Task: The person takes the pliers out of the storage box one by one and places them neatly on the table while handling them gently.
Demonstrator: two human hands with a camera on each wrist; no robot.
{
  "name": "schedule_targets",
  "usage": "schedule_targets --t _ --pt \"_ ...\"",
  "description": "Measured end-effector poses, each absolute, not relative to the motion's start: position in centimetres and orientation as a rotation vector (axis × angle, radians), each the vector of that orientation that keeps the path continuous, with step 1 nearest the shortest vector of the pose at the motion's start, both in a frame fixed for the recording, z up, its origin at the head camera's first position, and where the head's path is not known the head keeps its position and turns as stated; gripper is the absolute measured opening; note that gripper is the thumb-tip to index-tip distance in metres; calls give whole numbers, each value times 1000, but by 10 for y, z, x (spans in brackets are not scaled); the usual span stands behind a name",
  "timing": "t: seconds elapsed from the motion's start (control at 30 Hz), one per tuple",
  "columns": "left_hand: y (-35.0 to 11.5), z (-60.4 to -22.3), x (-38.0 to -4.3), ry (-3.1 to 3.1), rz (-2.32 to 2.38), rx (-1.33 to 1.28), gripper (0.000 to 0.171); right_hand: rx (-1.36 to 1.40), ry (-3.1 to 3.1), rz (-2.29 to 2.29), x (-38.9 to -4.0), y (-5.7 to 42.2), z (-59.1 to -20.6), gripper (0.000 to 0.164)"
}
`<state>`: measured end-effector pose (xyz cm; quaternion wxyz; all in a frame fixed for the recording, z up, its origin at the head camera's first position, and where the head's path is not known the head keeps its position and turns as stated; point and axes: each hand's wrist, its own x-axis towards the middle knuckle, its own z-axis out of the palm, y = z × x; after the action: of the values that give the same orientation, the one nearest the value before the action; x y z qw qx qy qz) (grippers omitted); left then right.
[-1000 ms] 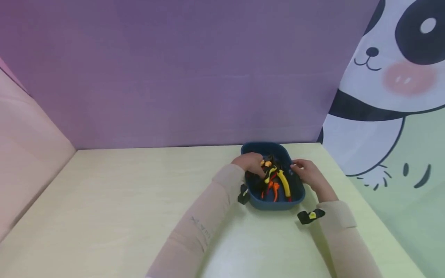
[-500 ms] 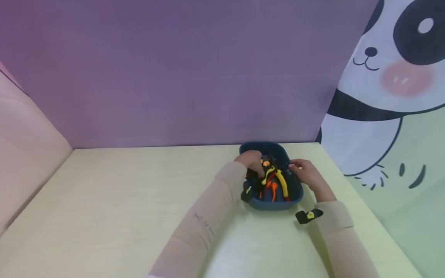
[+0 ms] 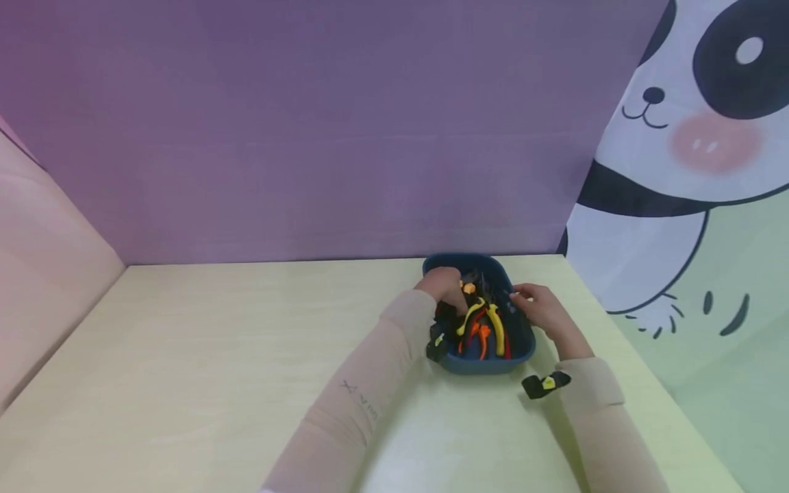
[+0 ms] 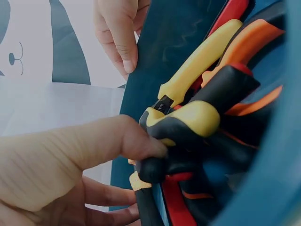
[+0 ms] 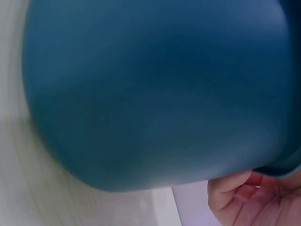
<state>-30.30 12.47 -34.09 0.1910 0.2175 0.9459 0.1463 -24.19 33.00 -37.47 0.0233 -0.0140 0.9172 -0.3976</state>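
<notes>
Pinching a tool (image 4: 165, 128) right of centre in the head view, the left hand (image 3: 442, 285) risked snagging the crossed handles (image 4: 200, 61) around it; a hard tug could have tipped the bin (image 3: 483, 368), gripped by the right hand (image 3: 545, 311).

The person's sleeved forearms (image 3: 346, 394) reach forward; the left hand (image 3: 446, 285) dips downward, thumb opposite fingers, while the right hand (image 3: 540, 305) points inward, fingers bent.

A blue bin (image 5: 155, 94) fills most of the view, pale table (image 5: 33, 188) showing at lower left. The right hand (image 5: 258, 202) seems to hold its rim, though the grip is partly hidden.
</notes>
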Motion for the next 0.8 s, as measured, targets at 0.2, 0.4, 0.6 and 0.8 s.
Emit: schedule_targets --t 0.2,0.4,0.6,0.8 --pt "124 -338 -300 2727 392 639 35 -41 2851 -1221 -243 330 -375 41" --pt "122 -335 -299 2763 456 641 32 -49 2844 -1220 -244 330 -375 41" --pt "119 -328 -298 2826 432 683 28 -39 2830 -1219 -244 329 -373 42" --pt "117 -324 -296 2817 444 649 32 -36 2820 -1218 -244 329 -374 42"
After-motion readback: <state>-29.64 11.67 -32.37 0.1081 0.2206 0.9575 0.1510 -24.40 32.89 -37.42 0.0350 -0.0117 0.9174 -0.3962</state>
